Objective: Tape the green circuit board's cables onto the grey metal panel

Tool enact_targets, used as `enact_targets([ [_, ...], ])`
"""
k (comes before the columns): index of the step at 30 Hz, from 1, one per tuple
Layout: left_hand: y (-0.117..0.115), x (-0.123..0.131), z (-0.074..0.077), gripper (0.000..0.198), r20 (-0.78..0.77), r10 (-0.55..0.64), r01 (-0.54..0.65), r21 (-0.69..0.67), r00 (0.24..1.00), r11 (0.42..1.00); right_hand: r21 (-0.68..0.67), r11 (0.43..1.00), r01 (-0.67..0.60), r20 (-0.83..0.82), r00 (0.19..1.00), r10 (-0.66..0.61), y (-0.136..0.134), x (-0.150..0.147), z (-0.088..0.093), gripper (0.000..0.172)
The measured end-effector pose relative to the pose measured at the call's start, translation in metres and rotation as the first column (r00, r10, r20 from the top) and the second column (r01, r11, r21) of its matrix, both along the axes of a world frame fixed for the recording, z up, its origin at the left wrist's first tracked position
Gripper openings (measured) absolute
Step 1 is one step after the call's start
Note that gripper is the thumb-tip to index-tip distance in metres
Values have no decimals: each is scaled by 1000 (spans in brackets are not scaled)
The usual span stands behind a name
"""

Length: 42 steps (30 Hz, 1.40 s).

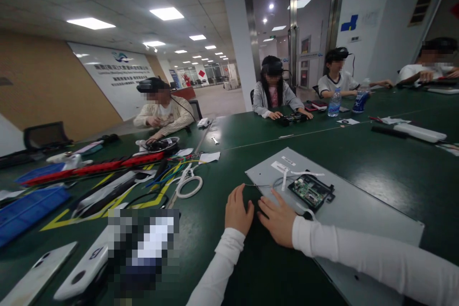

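Note:
My left hand (238, 210) rests by the corner of a large flat grey panel (366, 215), fingers slightly bent and thumb apart. A thin grey cable (260, 185) reaches from the panel to its fingertips; no grip on it is visible. My right hand (277, 217) lies over the panel's near edge with its fingers spread, holding nothing. Just beyond it, a green circuit board (306, 190) in a black frame sits on the panel. The cable loops towards this board. White tape strips (285, 179) stick to the panel nearby.
To the left are a white cable coil (189, 187), blue trays (32, 208), a red strip (96, 167), white devices (84, 267) and a blurred-out phone-like object (150, 248). A small wrench (214, 140) lies farther back. Several people sit across the green table (229, 129).

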<state>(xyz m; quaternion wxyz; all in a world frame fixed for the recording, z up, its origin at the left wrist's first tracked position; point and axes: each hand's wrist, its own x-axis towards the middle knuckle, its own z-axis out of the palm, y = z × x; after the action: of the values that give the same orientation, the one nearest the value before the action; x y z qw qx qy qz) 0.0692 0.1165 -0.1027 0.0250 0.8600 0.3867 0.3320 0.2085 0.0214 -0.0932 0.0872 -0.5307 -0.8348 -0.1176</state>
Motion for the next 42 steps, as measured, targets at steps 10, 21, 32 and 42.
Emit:
enact_targets([
  [10,4,-4,3,46,32,-25,24,5,999,1000,15,975,222,38,974,-222,29,27,3,35],
  [21,4,-5,2,45,6,-27,27,-32,1000,999,-45,837,545,48,838,-543,28,128,-17,36],
  [32,7,-4,-2,46,-3,-44,44,-44,999,998,-70,572,817,119,577,-808,32,235,-38,36],
  [42,10,-3,-6,44,-67,-21,15,-87,998,996,-88,299,950,95,307,-947,36,304,-56,36],
])
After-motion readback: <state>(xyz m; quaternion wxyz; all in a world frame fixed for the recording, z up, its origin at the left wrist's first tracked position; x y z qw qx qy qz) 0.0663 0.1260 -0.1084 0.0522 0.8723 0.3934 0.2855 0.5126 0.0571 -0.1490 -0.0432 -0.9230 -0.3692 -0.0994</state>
